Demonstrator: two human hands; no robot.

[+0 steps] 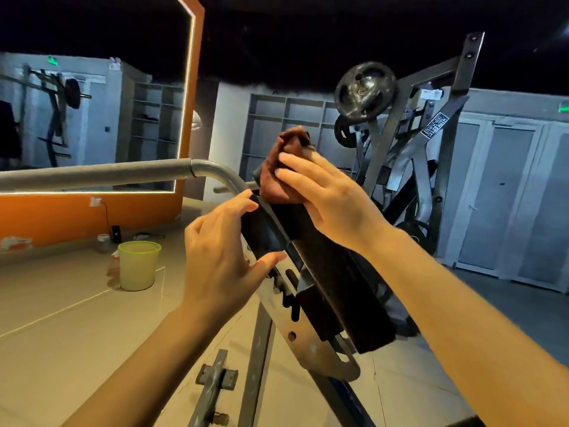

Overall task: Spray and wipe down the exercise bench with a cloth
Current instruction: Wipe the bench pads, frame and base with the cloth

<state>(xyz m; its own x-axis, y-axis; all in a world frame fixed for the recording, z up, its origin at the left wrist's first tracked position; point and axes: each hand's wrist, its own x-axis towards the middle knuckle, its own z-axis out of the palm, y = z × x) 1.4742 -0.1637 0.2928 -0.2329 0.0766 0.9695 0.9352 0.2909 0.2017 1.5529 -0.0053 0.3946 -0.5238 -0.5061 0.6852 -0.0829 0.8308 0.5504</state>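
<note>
A black padded bench back (335, 272) slopes up through the middle of the head view on a grey steel frame (311, 343). At its top edge my right hand (332, 198) holds a bunched reddish-brown cloth (283, 167) against the pad. My left hand (221, 257) grips the pad's left side just below, fingers curled over the edge and thumb underneath. No spray bottle is in view.
A grey padded bar (101, 175) runs left from the bench top. A yellow-green bucket (137, 265) stands on the tan floor at left by the orange wall with a mirror (92, 118). A plate-loaded machine (400, 124) rises behind, with grey lockers (505, 195) at right.
</note>
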